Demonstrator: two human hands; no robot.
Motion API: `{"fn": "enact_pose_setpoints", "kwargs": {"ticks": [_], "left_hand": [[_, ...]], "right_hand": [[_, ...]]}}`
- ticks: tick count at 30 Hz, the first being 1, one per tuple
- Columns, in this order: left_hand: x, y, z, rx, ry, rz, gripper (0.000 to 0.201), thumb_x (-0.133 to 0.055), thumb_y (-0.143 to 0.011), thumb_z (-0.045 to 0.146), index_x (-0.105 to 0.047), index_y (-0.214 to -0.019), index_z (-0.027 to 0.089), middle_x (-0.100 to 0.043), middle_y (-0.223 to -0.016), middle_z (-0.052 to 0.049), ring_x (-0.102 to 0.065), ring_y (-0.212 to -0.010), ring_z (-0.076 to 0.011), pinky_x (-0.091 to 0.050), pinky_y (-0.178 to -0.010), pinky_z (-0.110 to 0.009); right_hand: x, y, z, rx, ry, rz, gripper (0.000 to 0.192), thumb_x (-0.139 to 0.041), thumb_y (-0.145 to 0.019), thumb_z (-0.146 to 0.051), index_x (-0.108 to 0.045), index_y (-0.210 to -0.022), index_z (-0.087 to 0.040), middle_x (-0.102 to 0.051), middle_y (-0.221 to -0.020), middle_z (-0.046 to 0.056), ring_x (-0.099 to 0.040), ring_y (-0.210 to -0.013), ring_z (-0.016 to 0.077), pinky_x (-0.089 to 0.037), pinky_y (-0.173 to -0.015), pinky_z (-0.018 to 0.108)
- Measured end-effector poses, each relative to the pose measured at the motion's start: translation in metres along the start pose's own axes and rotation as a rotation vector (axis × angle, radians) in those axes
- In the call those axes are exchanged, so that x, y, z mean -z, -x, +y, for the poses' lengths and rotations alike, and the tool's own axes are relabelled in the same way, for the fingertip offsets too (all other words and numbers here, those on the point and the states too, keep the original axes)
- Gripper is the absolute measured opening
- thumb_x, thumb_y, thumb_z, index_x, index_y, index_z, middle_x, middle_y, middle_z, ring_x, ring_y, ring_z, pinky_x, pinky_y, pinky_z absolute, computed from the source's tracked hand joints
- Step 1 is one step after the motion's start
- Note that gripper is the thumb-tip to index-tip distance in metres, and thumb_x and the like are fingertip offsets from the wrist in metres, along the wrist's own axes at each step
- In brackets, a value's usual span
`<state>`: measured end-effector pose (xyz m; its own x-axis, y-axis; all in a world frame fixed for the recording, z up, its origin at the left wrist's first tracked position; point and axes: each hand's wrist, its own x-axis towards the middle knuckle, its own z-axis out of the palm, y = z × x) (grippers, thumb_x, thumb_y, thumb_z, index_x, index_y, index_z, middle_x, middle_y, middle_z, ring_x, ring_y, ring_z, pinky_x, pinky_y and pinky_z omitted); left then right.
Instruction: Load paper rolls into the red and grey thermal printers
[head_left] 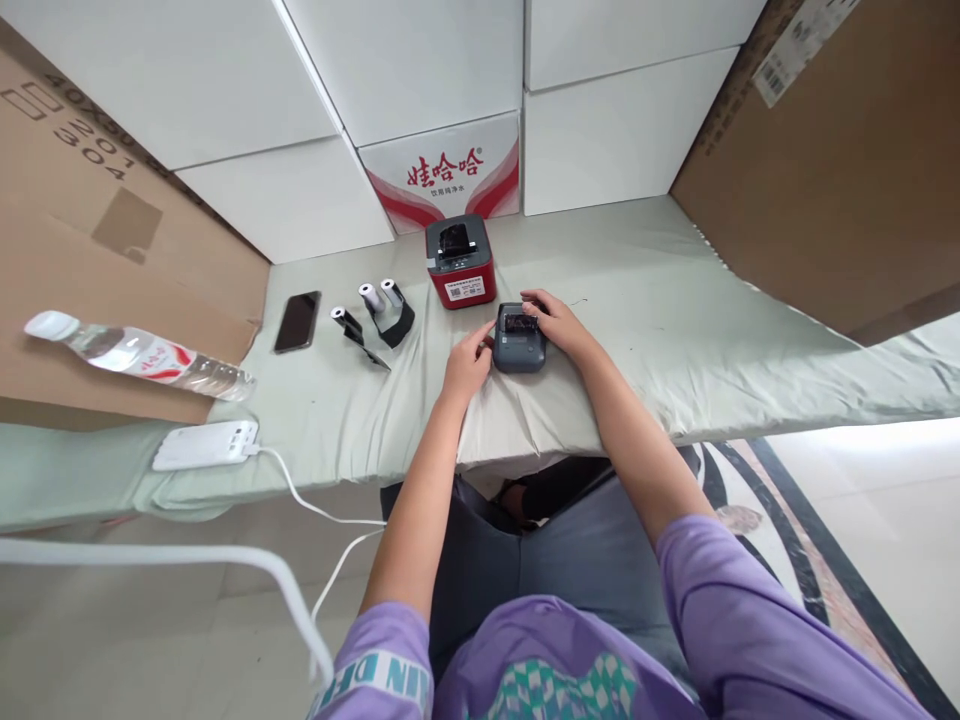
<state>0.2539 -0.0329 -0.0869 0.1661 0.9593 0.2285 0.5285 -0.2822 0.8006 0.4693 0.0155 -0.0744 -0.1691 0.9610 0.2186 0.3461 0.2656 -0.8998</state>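
Observation:
A small dark grey portable printer [520, 350] with a glossy black window lies on the cloth-covered table in front of me. My left hand [469, 362] is against its left side, with the fingers bent and the tips at the edge. At its upper right, my right hand [556, 320] grips the corner, fingers over the far edge and thumb near the window. Just behind stands a larger red and black printer [463, 275] with a white label on its front. Several paper rolls with black tails [388, 300] lie to the left.
A phone [298, 322] lies on the left, near a tilted water bottle [142, 355] and a white power bank [206, 445] with a cable. Cardboard boxes [847, 180] flank the table. White boxes [442, 70] are stacked along the back. The green tablecloth [637, 290] is wrinkled.

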Motion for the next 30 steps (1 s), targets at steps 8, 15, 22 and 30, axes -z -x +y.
{"fn": "enact_pose_setpoints", "kwargs": {"ticks": [8, 15, 22, 30], "left_hand": [[0.001, 0.003, 0.007, -0.002, -0.143, -0.054, 0.060, -0.042, -0.091, 0.011, -0.062, -0.147, 0.023, -0.068, -0.116, -0.009, -0.064, -0.108, -0.0218, -0.050, -0.101, -0.033], [0.000, 0.004, 0.010, 0.037, -0.245, -0.098, 0.062, -0.041, -0.094, 0.014, -0.053, -0.154, 0.023, -0.064, -0.125, -0.011, -0.063, -0.114, -0.0254, -0.050, -0.099, -0.035], [-0.005, 0.004, 0.011, 0.039, -0.335, -0.106, 0.065, -0.041, -0.090, 0.009, -0.054, -0.153, 0.020, -0.064, -0.124, -0.012, -0.064, -0.109, -0.0258, -0.049, -0.098, -0.035], [-0.005, 0.001, 0.020, 0.015, -0.426, -0.105, 0.060, -0.041, -0.090, 0.007, -0.063, -0.144, 0.020, -0.065, -0.118, -0.012, -0.062, -0.109, -0.0270, -0.050, -0.088, -0.033]], "right_hand": [[0.003, -0.007, 0.006, -0.079, -0.149, 0.111, 0.059, -0.053, -0.088, -0.073, -0.067, -0.118, -0.024, -0.074, -0.124, 0.010, -0.064, -0.121, 0.0270, -0.044, -0.114, 0.048], [-0.005, -0.006, 0.005, -0.123, -0.258, 0.128, 0.067, -0.054, -0.082, -0.083, -0.066, -0.113, -0.025, -0.073, -0.124, 0.009, -0.065, -0.122, 0.0267, -0.045, -0.115, 0.046], [-0.023, -0.012, 0.011, -0.100, -0.339, 0.161, 0.080, -0.040, -0.084, -0.090, -0.063, -0.124, -0.025, -0.065, -0.140, 0.011, -0.057, -0.136, 0.0257, -0.040, -0.122, 0.043], [-0.024, -0.018, 0.016, -0.123, -0.414, 0.165, 0.091, -0.028, -0.084, -0.093, -0.051, -0.143, -0.028, -0.051, -0.156, 0.010, -0.049, -0.144, 0.0262, -0.037, -0.124, 0.045]]}}
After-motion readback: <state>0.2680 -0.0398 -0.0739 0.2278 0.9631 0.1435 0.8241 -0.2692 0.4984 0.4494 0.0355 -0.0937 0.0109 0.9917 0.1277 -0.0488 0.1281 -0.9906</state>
